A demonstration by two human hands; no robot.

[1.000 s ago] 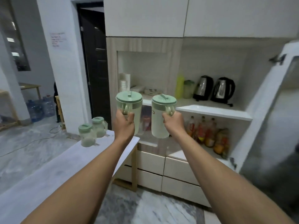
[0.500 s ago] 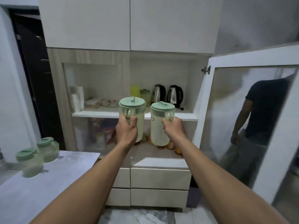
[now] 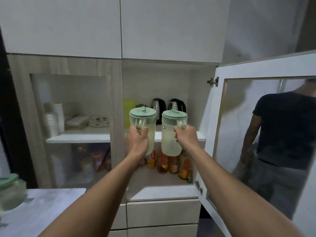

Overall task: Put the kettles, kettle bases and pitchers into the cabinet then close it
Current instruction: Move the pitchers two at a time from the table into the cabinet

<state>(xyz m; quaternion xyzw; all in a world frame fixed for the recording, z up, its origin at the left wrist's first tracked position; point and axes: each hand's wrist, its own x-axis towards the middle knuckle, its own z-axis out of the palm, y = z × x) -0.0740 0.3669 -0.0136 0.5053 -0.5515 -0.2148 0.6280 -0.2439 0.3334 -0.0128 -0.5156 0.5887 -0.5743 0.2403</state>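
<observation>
The left pitcher (image 3: 143,115) and right pitcher (image 3: 170,137) were held upright, side by side, before the cabinet shelf (image 3: 200,136); the left grip (image 3: 138,141) and right grip (image 3: 187,139) each curled round a handle. Two kettles (image 3: 158,108) stood behind, door (image 3: 256,69) open.

Table pitcher (image 3: 10,192) cut by left edge, kettles (image 3: 158,106) partly behind held pitchers (image 3: 169,141), jars (image 3: 96,159) behind frosted glass (image 3: 73,165) blurred

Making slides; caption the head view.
Left hand holds a green-lidded translucent plastic pitcher, right hand another, before the open cabinet's shelf of steel kettles.
</observation>
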